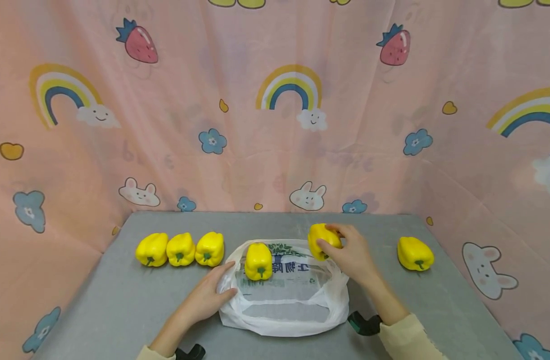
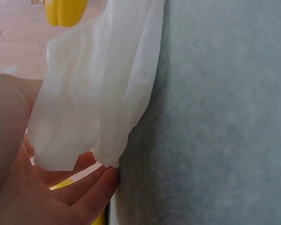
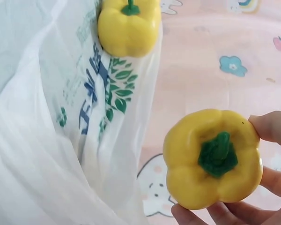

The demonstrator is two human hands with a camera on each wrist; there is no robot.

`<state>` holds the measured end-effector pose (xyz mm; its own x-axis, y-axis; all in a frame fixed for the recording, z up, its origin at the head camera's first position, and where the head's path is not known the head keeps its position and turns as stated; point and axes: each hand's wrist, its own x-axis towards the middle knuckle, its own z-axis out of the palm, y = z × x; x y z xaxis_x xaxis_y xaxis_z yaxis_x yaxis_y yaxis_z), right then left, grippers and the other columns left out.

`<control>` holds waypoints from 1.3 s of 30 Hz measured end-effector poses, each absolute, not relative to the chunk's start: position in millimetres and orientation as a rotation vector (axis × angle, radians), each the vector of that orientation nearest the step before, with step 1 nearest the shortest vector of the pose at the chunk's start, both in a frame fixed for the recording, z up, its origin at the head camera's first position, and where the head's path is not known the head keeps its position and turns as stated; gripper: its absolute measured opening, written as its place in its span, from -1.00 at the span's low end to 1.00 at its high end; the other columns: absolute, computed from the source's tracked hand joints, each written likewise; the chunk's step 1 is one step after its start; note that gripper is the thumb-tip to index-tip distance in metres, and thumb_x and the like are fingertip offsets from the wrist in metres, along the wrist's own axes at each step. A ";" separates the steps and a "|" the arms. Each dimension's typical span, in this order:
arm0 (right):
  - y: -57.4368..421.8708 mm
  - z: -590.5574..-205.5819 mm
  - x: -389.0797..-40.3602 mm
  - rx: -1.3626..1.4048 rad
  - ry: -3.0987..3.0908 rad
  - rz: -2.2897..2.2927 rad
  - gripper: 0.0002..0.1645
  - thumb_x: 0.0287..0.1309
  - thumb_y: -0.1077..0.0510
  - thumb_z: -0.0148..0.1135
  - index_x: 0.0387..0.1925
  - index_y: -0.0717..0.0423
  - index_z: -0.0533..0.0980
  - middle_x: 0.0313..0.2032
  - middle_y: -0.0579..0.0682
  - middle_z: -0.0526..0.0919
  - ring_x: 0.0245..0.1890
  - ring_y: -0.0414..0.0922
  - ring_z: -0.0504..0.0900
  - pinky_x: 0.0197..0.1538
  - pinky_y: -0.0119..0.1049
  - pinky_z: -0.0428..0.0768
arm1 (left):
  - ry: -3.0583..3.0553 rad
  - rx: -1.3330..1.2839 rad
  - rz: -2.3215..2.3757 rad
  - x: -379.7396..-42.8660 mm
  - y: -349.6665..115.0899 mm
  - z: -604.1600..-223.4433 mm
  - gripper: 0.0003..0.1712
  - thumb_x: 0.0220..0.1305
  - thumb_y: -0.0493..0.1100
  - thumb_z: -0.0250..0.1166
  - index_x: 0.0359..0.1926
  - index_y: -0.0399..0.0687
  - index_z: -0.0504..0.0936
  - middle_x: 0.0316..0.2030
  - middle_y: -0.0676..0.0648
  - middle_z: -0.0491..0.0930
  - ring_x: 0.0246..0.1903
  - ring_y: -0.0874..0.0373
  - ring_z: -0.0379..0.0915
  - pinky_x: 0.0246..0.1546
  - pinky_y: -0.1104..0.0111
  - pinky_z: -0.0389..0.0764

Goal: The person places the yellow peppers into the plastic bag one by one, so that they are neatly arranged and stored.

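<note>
A white plastic bag (image 1: 284, 327) with blue lettering and green leaf print lies on the grey table, its mouth spread wide. At its left side my left hand (image 1: 207, 295) touches the plastic with thumb and fingers spread; the white film (image 2: 84, 93) partly hides them in the left wrist view. My right hand (image 1: 353, 250) holds a yellow bell pepper (image 3: 213, 159) between thumb and fingers, over the bag's back right corner. The green stem of this pepper faces the right wrist camera. Another yellow bell pepper (image 1: 258, 262) overlaps the bag's printed panel near the back rim.
To the left of the bag, yellow bell peppers (image 1: 181, 249) form a row of three. One more bell pepper (image 1: 415, 253) lies apart on the right of the table (image 1: 437, 310). Pink printed cloth (image 1: 166, 125) hangs around the back and sides.
</note>
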<state>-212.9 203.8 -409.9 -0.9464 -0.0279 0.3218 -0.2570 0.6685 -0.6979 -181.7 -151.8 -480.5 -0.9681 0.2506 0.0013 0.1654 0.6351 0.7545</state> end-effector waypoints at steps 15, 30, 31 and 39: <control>174.8 -426.4 -221.6 0.236 -2.662 1.278 -0.39 0.26 -0.05 0.41 0.22 0.20 0.54 0.14 0.19 0.56 0.09 0.10 0.53 0.11 0.02 0.63 | 2.748 0.343 1.263 -181.8 -152.0 -479.8 -0.26 0.31 -0.12 0.40 0.47 -0.02 0.37 0.41 -0.21 0.36 0.41 -0.26 0.21 0.36 -0.26 0.22; 142.5 -435.0 -223.3 0.207 -2.771 1.269 -0.43 0.24 -0.03 0.42 0.18 0.16 0.56 0.10 0.14 0.56 0.05 0.06 0.53 0.16 0.02 0.61 | 2.743 0.350 1.262 -181.8 -152.3 -480.6 -0.26 0.32 -0.12 0.40 0.47 -0.02 0.37 0.41 -0.21 0.35 0.42 -0.25 0.21 0.37 -0.25 0.22; 140.8 -436.0 -223.6 0.207 -2.782 1.263 -0.44 0.24 -0.04 0.42 0.18 0.15 0.57 0.10 0.14 0.56 0.05 0.05 0.53 0.16 0.02 0.60 | 2.742 0.350 1.262 -181.9 -152.6 -480.7 -0.26 0.32 -0.12 0.40 0.47 -0.01 0.37 0.41 -0.21 0.35 0.42 -0.25 0.20 0.37 -0.25 0.21; 131.6 -442.5 -226.3 0.230 -2.818 1.246 -0.46 0.26 -0.05 0.38 0.16 0.17 0.57 0.10 0.15 0.57 0.05 0.06 0.54 0.14 0.05 0.59 | 2.727 0.354 1.272 -182.2 -153.3 -481.2 -0.26 0.32 -0.11 0.39 0.47 0.00 0.37 0.42 -0.21 0.34 0.42 -0.25 0.20 0.36 -0.26 0.20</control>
<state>-226.3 131.6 -442.5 -0.9876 -0.1146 0.1072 -0.1564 0.6637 -0.7314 -182.2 -153.3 -481.2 -0.9665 0.2565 -0.0024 0.1630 0.6214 0.7663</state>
